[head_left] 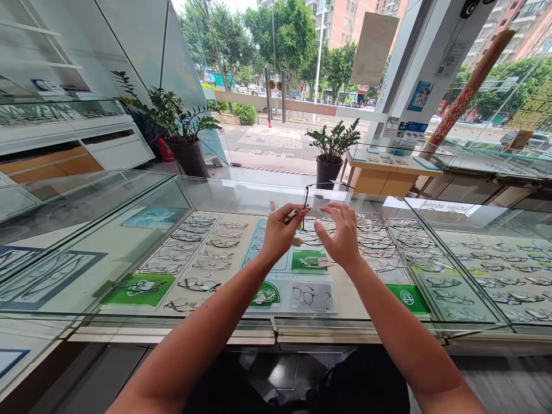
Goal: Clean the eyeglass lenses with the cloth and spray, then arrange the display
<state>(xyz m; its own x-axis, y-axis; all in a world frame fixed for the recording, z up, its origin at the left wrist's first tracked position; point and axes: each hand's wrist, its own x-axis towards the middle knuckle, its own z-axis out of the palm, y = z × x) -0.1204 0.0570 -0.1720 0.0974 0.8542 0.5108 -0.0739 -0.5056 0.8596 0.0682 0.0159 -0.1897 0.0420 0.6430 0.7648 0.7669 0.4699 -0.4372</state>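
Above the glass display counter (276, 319), my left hand (281, 229) is closed round a dark-framed pair of glasses (306, 196), with one thin temple reaching out to the right. Something pale, perhaps a cloth or tool, also shows between its fingers; its shape is too small to tell. My right hand (340, 236) is just right of the glasses, thumb and fingers apart, holding nothing visible. Under the glass, rows of spectacles (222, 244) lie below both hands, and a grey pair (309, 295) rests on a clear tray nearer the front edge.
Another glass case (495, 230) adjoins on the right, and a cabinet (116, 144) stands at the left. Two potted plants (190, 155) (330, 167) stand beyond the counter, before the glass doors. A wooden display table (379, 179) is at the back right.
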